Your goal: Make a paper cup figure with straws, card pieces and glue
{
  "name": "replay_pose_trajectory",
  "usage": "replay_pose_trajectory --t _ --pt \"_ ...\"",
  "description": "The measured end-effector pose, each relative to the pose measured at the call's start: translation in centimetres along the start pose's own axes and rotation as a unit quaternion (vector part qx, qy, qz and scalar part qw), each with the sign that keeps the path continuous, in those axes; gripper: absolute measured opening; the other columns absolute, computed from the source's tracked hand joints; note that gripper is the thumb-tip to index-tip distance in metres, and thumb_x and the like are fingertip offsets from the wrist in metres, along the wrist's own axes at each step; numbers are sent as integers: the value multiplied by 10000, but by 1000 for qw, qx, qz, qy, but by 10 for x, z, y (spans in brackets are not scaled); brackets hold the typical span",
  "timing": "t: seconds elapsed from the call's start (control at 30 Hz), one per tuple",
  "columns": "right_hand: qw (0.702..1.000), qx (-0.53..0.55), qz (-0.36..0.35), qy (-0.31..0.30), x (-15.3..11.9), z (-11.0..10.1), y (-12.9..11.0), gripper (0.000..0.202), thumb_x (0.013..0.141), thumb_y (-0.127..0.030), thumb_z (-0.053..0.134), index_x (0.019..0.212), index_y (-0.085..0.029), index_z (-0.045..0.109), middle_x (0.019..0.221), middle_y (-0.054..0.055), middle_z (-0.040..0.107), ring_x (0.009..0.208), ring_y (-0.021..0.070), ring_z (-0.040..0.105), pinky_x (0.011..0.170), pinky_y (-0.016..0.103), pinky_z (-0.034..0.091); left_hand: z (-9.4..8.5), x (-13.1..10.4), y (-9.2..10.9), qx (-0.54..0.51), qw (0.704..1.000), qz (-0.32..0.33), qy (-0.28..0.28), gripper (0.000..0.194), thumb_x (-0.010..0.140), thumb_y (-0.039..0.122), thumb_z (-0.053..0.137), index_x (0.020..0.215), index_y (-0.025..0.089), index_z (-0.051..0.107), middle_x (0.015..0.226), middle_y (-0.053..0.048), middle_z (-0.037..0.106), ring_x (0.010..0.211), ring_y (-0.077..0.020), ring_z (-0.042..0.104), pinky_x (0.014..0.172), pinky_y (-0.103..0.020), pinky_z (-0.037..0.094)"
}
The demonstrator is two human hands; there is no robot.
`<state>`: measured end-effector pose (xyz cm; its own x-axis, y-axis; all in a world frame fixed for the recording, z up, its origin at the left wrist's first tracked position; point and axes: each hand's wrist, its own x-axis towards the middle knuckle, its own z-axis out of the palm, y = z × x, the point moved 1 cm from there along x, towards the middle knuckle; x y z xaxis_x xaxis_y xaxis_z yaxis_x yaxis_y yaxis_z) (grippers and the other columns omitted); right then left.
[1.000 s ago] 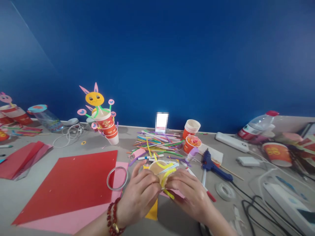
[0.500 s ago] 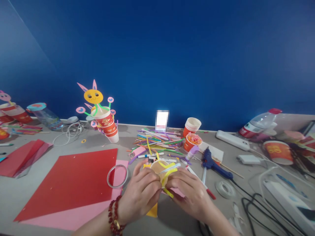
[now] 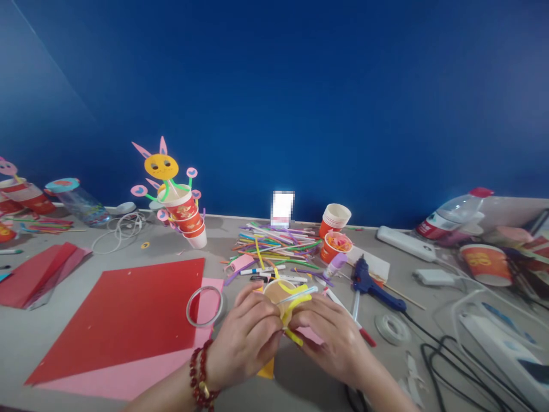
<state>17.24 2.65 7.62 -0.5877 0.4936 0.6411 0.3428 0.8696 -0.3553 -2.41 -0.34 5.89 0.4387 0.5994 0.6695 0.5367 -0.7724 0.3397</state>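
Between my hands a paper cup is tilted with its open mouth toward me. My left hand, with a red bead bracelet at the wrist, is closed on the cup's near rim. From the other side my right hand pinches a yellow pipe cleaner at the rim, its fingertips close to the left ones. Part of the pipe cleaner sticks out below the rim and part curves over the cup. A pale stick lies across the cup's mouth. The fingers hide much of the cup.
Red card covers the left side, with a tape ring on its edge. Behind the cup lie markers and a pile of pipe cleaners. A blue glue gun with a black cord lies right. A stacked-cup figure stands back left.
Almost nothing differs: both hands keep their hold on the cup and yellow pipe cleaner, with a very slight shift. The view has moved slightly.
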Motion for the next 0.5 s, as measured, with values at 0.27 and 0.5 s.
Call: replay_pose_trajectory --t 0.27,0.5 --pt "1000 2 7 -7 -5 1 -1 106 869 -114 589 860 -220 595 786 16 719 701 173 632 692 278 490 -6 7 6 -30 999 8 12 233 801 31 521 955 197 574 867 -38 685 839 -183 606 1056 -500 412" --pt "1000 6 10 -11 -4 1 -2 94 896 -125 573 874 -215 589 828 19 735 687 157 651 639 253 471 -7 5 3 -42 999 19 13 179 817 78 582 971 167 586 908 -66 682 888 -201 603 1060 -499 410"
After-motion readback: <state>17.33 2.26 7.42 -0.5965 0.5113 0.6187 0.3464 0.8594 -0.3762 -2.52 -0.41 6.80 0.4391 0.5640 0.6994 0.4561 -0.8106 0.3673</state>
